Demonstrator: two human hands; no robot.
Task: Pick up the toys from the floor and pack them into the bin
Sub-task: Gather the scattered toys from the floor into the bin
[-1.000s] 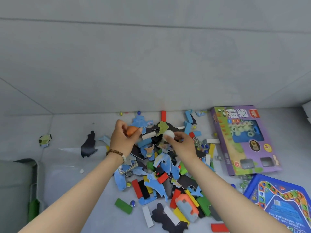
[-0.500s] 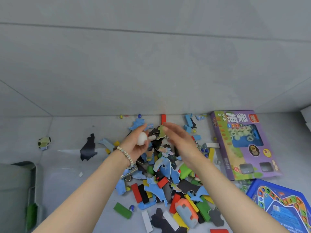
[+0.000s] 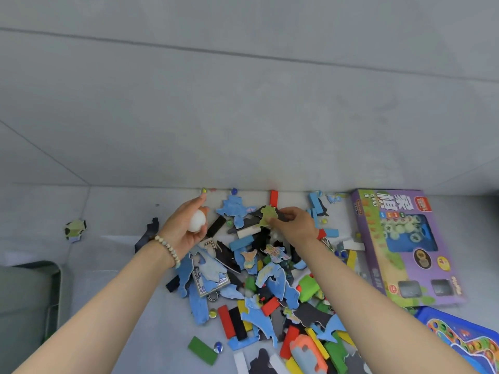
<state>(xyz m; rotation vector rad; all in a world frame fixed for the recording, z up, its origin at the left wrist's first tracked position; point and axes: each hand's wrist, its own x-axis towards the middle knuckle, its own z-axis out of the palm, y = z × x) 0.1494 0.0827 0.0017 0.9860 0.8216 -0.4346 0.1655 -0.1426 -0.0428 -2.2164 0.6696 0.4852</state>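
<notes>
A heap of toys (image 3: 270, 287) lies on the grey floor by the wall: blue and black puzzle pieces, coloured domino blocks, marbles. My left hand (image 3: 186, 225) is raised palm-up at the heap's left edge and holds a white ball (image 3: 196, 221) with an orange ball (image 3: 204, 210) tucked behind it. My right hand (image 3: 294, 224) reaches over the far side of the heap and pinches a green puzzle piece (image 3: 267, 215) at its edge. The grey bin (image 3: 32, 292) shows at the lower left.
A purple game box (image 3: 402, 244) lies to the right of the heap, with a blue game board (image 3: 464, 338) below it. A stray green-and-black piece (image 3: 75, 229) and a black piece (image 3: 147, 233) lie to the left. The wall runs just behind the heap.
The white ball went from my right hand into my left, which turned palm-up beside the orange ball. My right hand then reached forward and took hold of the green piece.
</notes>
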